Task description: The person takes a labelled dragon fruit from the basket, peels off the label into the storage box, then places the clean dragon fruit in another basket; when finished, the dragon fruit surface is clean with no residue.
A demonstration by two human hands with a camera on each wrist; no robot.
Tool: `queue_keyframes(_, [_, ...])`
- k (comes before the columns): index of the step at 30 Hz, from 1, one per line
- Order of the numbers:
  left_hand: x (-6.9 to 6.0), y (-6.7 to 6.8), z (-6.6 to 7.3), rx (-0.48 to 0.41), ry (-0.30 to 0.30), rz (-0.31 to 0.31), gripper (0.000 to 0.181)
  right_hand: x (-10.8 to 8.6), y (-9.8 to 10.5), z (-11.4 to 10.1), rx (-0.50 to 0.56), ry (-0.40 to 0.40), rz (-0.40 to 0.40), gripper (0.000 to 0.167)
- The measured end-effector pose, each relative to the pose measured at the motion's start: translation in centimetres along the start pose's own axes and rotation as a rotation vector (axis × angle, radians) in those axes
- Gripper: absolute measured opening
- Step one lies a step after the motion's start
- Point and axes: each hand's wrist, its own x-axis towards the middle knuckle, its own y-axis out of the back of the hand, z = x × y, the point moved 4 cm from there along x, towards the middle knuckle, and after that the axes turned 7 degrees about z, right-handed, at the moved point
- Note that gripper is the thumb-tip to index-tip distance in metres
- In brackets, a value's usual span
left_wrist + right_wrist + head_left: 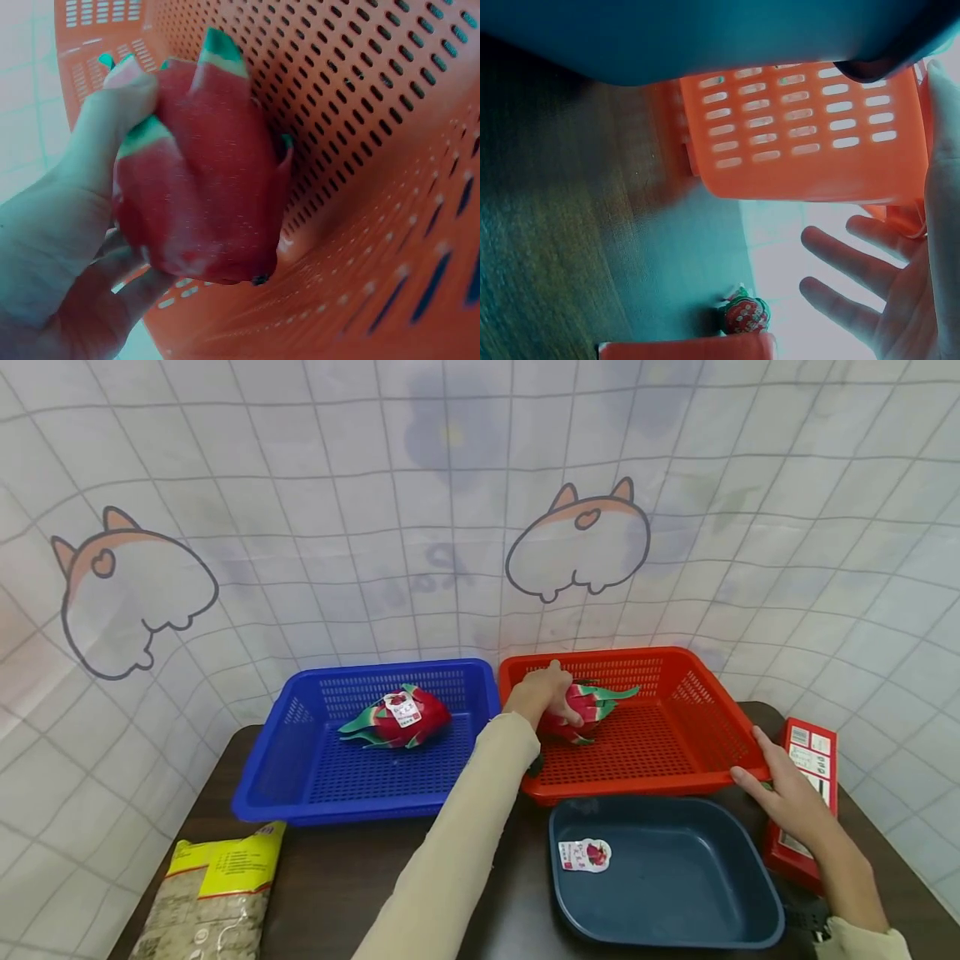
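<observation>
Inside the red basket (660, 739), a dragon fruit (214, 176) was grasped by the left hand (546, 692), the rim (645, 787) by the right hand (792, 795).

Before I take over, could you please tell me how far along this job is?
Apparently done: one red oval dragon fruit lies in the blue rectangular plastic basket. In hand: left fingers grip another fruit inside the red rectangular plastic basket. Probably remaining: releasing this gripped one.

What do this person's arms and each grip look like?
Plain cream sleeves: the left sleeve reaches about the wrist, the right sleeve leaves some forearm bare. Left grip and right grip are ungloved. A dark item, unclear, shows by the right sleeve.
</observation>
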Motion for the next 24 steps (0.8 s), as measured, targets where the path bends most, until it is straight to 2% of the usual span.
queue_keyframes(5, [-0.8,0.3,0.1,-0.032,0.025,0.004,0.046,-0.1,0.2,-0.1,-0.008,-0.006,-0.005,0.086])
queue_keyframes(9, [-1.3,0.8,-0.1,-0.05,0.077,-0.017,0.04,-0.1,0.1,-0.1,-0.004,-0.001,0.0,0.087])
queue_keyframes(15, [-2.1,1.4,-0.2,-0.096,0.161,-0.077,0.059,0.0,0.1,0.1,-0.028,-0.006,0.007,0.088])
queue_keyframes(17, [-2.1,1.5,-0.1,-0.074,0.163,-0.093,0.062,0.1,0.2,0.1,-0.029,-0.011,-0.002,0.088])
queue_keyframes(20, [-2.1,1.7,0.2,0.01,0.143,-0.101,0.064,0.1,0.1,0.0,-0.024,-0.007,-0.009,0.088])
queue_keyframes(24, [-2.3,2.2,0.8,0.078,0.113,-0.087,0.075,0.1,0.0,0.0,-0.035,0.0,-0.003,0.087])
